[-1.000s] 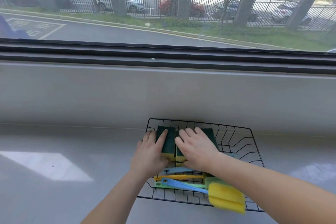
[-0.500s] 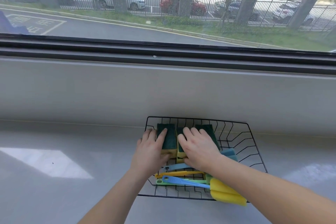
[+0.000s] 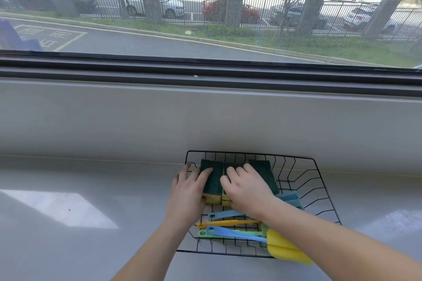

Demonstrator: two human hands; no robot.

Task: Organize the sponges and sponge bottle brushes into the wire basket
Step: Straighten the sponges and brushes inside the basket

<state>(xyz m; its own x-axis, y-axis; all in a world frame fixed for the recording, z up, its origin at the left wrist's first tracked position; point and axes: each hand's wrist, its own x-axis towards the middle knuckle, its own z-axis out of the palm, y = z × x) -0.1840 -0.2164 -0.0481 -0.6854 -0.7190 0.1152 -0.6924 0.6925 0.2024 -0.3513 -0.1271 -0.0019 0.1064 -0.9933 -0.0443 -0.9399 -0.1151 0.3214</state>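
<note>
With a third green-topped sponge (image 3: 262,171) now uncovered at the right, the left hand (image 3: 190,189) and right hand (image 3: 246,187) lie flat, fingers spread, pressing the upright row together in the wire basket (image 3: 319,189) on the worktop (image 3: 91,223), far of the sponge bottle brushes (image 3: 233,228).

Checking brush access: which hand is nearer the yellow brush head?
Right. The right hand lies above the yellow brush head; the left hand is farther left.

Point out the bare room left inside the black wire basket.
Free: the black wire basket's right part, between the green-topped yellow sponges and its right rim. Crowded: the left, where left hand and right hand press the sponges, and the front, with the plastic-handled bottle brushes.
</note>
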